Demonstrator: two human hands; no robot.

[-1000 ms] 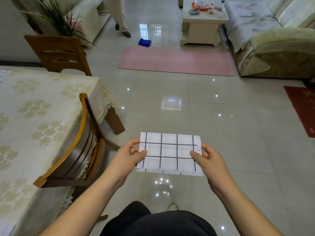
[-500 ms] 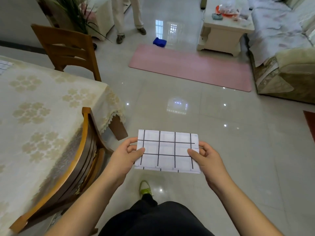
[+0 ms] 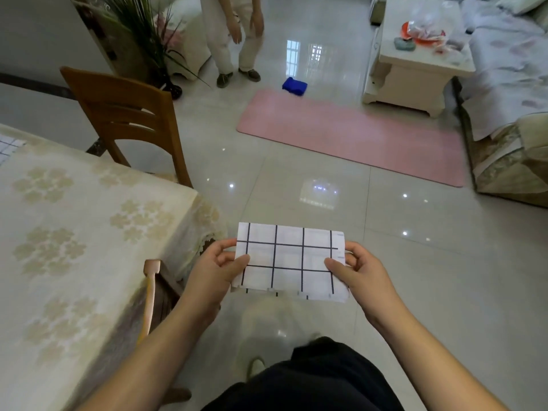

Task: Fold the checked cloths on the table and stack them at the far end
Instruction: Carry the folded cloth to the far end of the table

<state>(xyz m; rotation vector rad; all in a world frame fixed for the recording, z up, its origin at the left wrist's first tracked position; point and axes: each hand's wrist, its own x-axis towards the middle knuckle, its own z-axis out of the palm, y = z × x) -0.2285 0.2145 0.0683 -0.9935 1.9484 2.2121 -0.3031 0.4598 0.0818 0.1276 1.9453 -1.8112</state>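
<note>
A folded white cloth with a black check (image 3: 289,261) hangs flat in the air above the tiled floor, to the right of the table (image 3: 68,232). My left hand (image 3: 212,275) pinches its left edge, thumb on top. My right hand (image 3: 357,272) pinches its right edge the same way. At the far left edge of the table a corner of another checked cloth (image 3: 9,145) shows; the rest of it is out of frame.
The table wears a cream floral cover. A wooden chair (image 3: 127,114) stands at its far end and another chair back (image 3: 149,295) is tucked in at its near side. A person (image 3: 234,34) stands ahead by a plant. Pink mat, coffee table and sofa lie to the right.
The view has swung up and forward along the table's right side; the far chair and the standing person have come closer. Both hands keep the same hold on the folded cloth.
</note>
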